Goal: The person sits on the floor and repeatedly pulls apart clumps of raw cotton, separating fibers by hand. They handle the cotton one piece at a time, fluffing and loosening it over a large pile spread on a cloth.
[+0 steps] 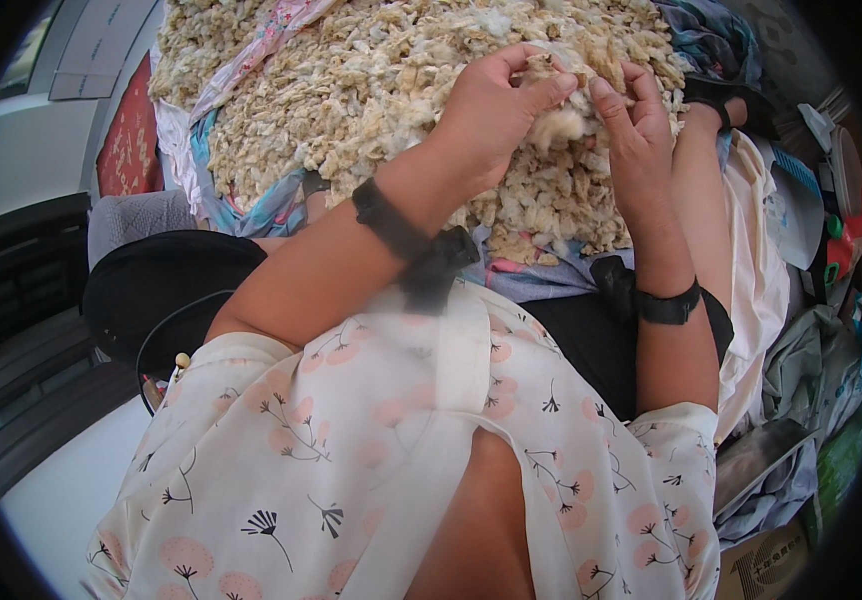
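Note:
My left hand (491,97) pinches a tuft of yellowish raw cotton (541,66) between thumb and fingers, with a darker brown fleck at its tip. Close beside it on the right, my right hand (635,124) has thumb and forefinger drawn together at the cotton's brownish fibres; its other fingers are partly hidden. Fluffy, whiter cotton (560,129) shows between and below the two hands. Beneath them spreads a large heap of clumped, cream-coloured raw cotton (341,112). A black strap sits on each wrist.
Patterned cloth (551,277) lies under the heap's near edge, and a pink floral strip (258,52) crosses its left part. My legs flank the heap. Left are a red printed board (129,142) and a grey knitted cushion (142,217). Bags, a blue comb (797,171) and a cardboard box (765,562) crowd the right.

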A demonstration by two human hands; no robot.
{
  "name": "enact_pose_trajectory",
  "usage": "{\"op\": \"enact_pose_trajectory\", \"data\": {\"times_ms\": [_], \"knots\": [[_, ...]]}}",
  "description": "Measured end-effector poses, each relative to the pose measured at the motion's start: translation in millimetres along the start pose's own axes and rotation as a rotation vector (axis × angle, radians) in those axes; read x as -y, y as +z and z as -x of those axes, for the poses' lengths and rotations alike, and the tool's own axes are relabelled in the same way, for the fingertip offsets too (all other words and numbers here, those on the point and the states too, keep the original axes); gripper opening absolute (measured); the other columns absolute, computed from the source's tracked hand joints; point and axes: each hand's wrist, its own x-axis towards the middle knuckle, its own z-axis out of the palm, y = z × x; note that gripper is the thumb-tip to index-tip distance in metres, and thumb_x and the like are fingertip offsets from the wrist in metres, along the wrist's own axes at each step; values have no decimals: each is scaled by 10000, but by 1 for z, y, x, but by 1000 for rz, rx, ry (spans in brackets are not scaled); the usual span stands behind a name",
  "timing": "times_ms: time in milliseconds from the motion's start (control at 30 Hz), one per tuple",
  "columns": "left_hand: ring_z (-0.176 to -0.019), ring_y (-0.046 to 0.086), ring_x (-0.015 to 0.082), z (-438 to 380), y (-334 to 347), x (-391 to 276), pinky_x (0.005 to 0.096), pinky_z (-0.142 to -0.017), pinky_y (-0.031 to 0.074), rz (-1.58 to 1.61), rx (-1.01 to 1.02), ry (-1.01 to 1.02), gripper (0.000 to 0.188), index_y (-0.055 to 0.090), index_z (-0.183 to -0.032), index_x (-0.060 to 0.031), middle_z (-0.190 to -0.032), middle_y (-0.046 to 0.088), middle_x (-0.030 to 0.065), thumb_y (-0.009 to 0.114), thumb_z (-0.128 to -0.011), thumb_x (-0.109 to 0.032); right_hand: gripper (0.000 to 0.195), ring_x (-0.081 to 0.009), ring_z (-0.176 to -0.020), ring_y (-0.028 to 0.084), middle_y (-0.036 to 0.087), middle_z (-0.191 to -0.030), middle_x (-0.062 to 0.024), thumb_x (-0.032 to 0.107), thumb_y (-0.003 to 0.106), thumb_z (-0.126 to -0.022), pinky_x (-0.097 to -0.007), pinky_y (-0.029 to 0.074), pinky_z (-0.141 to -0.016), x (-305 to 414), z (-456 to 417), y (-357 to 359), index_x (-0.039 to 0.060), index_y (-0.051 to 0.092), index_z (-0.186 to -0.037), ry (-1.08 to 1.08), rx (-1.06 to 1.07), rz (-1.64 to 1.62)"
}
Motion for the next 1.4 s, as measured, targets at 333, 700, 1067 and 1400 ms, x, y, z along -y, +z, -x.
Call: {"op": "enact_pose_trajectory", "data": {"times_ms": [333,700,1067,1400], "knots": [[-978,576,106,-1,2,10,300,-780,511,207,103,22,314,528,-1185,-68,-1107,604,20,673,-915,-137,151,-80,-707,551,588,-847,-12,171,605,-946,-208,455,-626,-15,-3,-4,34,623,-1008,-247,41,293],[-1027,601,150,3,4,2,300,-891,493,235,-7,-86,306,547,-1177,-45,-1122,609,47,675,-903,-89,233,-129,-734,606,640,-978,-63,17,675,-841,-239,496,-673,7,2,5,35,652,-1072,-443,72,316],[-950,620,137,1,-4,8,260,-805,508,141,18,-132,471,459,-1228,-46,-1021,626,52,704,-828,0,84,-49,-691,581,658,-780,-12,55,670,-856,-203,457,-599,4,-2,-7,15,639,-923,-8,93,44],[-870,621,146,1,-1,-2,292,-727,510,76,21,-212,259,523,-1082,-86,-965,616,51,646,-859,-35,70,-127,-698,657,676,-919,-126,13,594,-918,-224,526,-580,9,-9,-10,-15,546,-960,-60,118,-348]]}}
